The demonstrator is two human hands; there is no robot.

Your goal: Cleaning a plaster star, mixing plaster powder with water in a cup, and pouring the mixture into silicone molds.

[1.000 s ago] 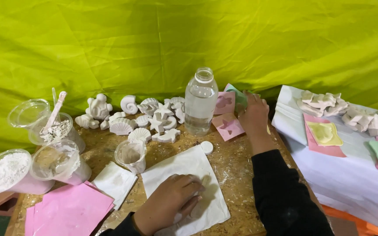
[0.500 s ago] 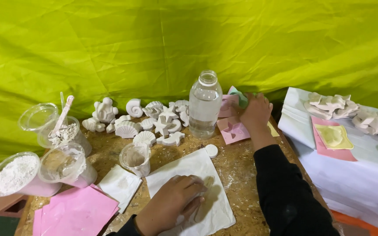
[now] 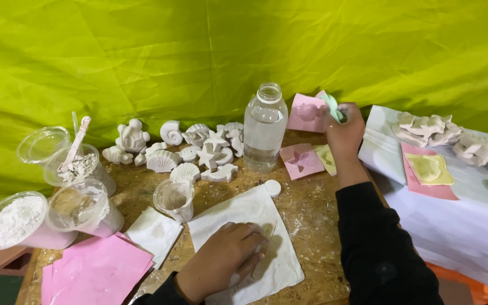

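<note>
Wrinkled yellow-green fabric backdrop (image 3: 210,51); chipboard table (image 3: 317,220); white-draped table (image 3: 458,226) at right; even light.

Right hand (image 3: 344,131) now raised off the table (green mould (image 3: 332,107) and pink mould (image 3: 307,113) lifted upright)

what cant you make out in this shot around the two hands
- Head view: whatever lies under the left hand on the white paper sheet; the palm covers it.
- Head view: the shape of the pale green mould gripped by the right hand; fingers hide most of it.
- The pink paper stack, cut off by the bottom edge.
</note>
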